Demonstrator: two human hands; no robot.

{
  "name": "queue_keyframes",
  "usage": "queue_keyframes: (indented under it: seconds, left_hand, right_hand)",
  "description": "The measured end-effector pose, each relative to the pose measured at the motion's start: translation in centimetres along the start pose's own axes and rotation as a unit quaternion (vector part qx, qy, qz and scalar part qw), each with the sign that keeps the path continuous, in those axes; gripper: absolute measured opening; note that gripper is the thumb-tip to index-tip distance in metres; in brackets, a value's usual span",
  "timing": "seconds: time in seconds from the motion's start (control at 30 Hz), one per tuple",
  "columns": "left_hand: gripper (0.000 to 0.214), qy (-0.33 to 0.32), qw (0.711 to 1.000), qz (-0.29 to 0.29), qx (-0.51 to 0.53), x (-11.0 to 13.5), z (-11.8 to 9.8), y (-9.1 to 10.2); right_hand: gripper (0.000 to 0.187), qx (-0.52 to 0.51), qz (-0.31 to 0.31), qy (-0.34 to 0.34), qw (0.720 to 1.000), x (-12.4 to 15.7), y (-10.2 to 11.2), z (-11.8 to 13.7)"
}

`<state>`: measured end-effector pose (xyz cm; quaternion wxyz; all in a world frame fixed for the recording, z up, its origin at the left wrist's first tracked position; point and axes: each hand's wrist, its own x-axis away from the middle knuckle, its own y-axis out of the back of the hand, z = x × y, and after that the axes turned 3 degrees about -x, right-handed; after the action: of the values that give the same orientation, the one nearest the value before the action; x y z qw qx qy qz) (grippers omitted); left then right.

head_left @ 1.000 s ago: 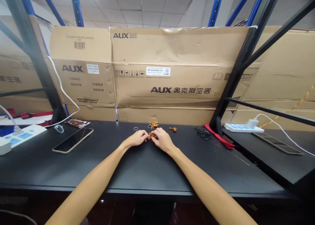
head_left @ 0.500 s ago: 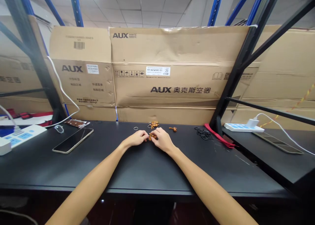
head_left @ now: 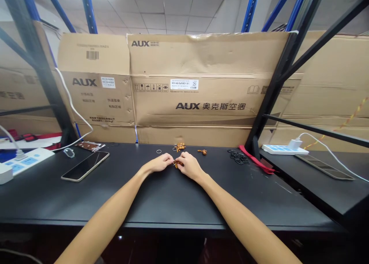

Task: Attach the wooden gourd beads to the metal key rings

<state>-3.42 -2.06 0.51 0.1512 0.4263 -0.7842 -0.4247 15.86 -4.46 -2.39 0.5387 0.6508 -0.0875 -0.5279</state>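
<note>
My right hand is closed around a small orange-brown charm, which looks like braided cord; the fingers cover much of it. Against the charm's left side my left hand pinches with thumb and forefinger, on something too small to make out. Just beyond the hands lies a little pile of similar orange-brown charms with a metal ring beside it. A loose silver ring rests behind my left hand. Off to the right is a single orange-brown charm with a round end.
A pile of black loops and a red strap lie at right on the black table. At left are a phone, a brown packet and a white power strip. Cardboard walls the back edge.
My fingertips have shifted slightly around the charm, and it now shows a little lower between them. The view has tilted a touch. Other things lie as before.
</note>
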Motion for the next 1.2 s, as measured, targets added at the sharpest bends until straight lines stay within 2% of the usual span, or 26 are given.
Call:
queue_keyframes:
  seconds: [0.13,0.3,0.4,0.5,0.6,0.67,0.73,0.8,0.93,1.03,1.2]
  left_hand:
    - [0.025,-0.005,0.999,-0.019,0.025,-0.1,0.3,-0.1]
    - [0.026,-0.002,0.993,-0.036,0.110,-0.4,0.8,-0.5]
    - [0.027,-0.014,0.991,-0.043,0.129,-0.5,0.8,-0.7]
    - [0.029,-0.017,0.992,-0.042,0.115,-0.6,0.6,-0.8]
    - [0.033,-0.026,0.995,-0.058,0.077,-0.7,0.4,-0.7]
    - [0.035,-0.041,0.995,-0.073,0.053,-0.7,0.2,-0.6]
    - [0.033,-0.053,0.995,-0.082,0.035,-0.6,0.2,-0.4]
    - [0.028,-0.057,0.994,-0.086,0.022,-0.6,0.3,-0.2]
    - [0.025,-0.067,0.996,-0.060,-0.018,-0.4,0.6,-0.1]
    - [0.028,-0.090,0.992,-0.051,-0.073,-0.2,0.8,-0.3]
    - [0.034,-0.103,0.984,-0.082,-0.123,-0.2,0.7,-0.7]
  right_hand:
    - [0.022,-0.057,0.015,-0.005,0.998,0.1,0.4,0.3]
    - [0.021,-0.217,0.016,-0.091,0.972,-0.1,0.6,0.1]
    - [0.021,-0.263,0.006,-0.120,0.957,-0.3,0.5,-0.1]
    - [0.019,-0.224,-0.009,-0.094,0.970,-0.5,0.6,-0.1]
    - [0.017,-0.121,-0.013,-0.012,0.993,-0.6,0.8,0.3]
    - [0.015,-0.071,-0.005,0.025,0.997,-0.6,0.9,0.5]
    - [0.011,-0.065,0.001,0.014,0.998,-0.5,0.7,0.6]
    - [0.013,-0.081,0.010,-0.028,0.996,-0.4,0.4,0.5]
    - [0.008,-0.074,0.046,-0.074,0.993,-0.2,-0.1,-0.2]
    - [0.006,-0.074,0.043,-0.077,0.993,-0.2,-0.1,-0.4]
    - [0.007,-0.107,0.042,-0.033,0.993,-0.3,0.0,-0.1]
